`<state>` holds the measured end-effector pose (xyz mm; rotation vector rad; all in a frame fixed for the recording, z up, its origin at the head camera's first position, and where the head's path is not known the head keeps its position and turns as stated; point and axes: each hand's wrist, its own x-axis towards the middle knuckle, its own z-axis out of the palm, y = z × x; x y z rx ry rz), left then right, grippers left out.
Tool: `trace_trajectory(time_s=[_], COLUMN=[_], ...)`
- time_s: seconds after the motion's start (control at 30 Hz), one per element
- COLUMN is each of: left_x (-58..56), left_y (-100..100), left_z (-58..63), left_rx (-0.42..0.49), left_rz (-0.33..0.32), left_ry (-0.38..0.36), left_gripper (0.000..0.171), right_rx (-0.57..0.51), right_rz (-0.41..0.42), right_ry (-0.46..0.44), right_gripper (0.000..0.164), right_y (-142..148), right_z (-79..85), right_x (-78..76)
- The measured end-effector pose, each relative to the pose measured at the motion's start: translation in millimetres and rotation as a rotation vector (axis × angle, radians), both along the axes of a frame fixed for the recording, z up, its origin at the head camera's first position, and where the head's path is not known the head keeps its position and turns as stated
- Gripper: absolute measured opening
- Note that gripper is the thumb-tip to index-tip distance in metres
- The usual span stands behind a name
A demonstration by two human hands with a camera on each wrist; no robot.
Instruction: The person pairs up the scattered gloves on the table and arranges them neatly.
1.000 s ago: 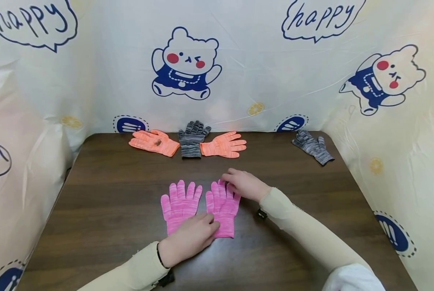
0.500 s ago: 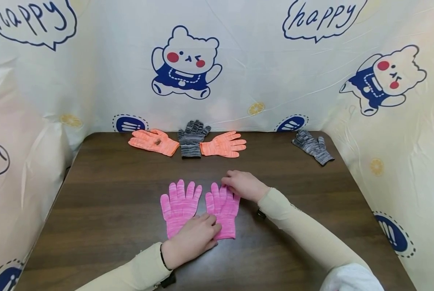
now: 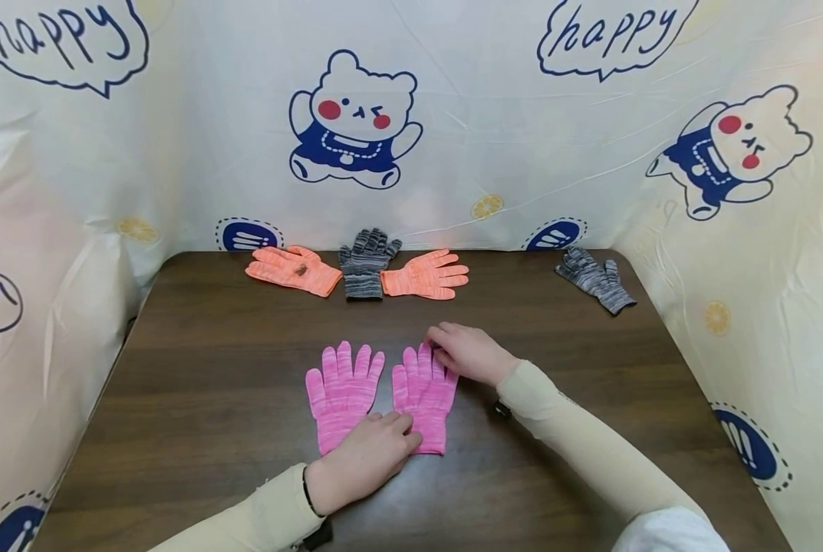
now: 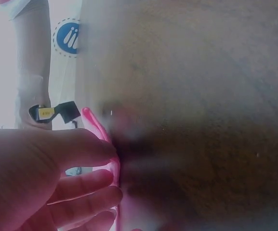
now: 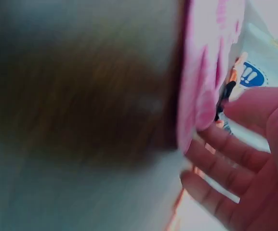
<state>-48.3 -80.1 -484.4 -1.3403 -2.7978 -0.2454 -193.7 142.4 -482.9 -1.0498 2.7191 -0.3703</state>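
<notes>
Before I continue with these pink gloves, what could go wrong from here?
The left hand is at the near end of the right pink glove and the right hand at its far end, so uneven pulls could skew it.
The left hand also covers part of the left pink glove in the head view and might drag it.
One grey glove lies between two orange gloves, so pairs could get mixed.

The head view is evenly bright, with soft sheen on the wood-grain tabletop [image 3: 497,483], whereas both wrist views are hazy, the left overexposed at upper left.
</notes>
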Motion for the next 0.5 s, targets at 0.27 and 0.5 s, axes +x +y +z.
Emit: trace_trajectory(time_s=[0.27,0.5], left_x=[0.1,1.6], left_y=[0.7,0.9], left_z=[3.3,1.5], left_rx=[-0.006,0.0], left_rz=[-0.004,-0.015], left_ry=[-0.035,0.013], left_gripper=[0.007,0.008], right_rx=[0.001,-0.03], right_rz=[-0.134,-0.127], right_ry=[-0.066,-0.048], right_gripper=[0.02,0.014], right_y=[-6.2,-11.2], right_z=[-5.9,-8.2], right_x=[-3.4,-0.1])
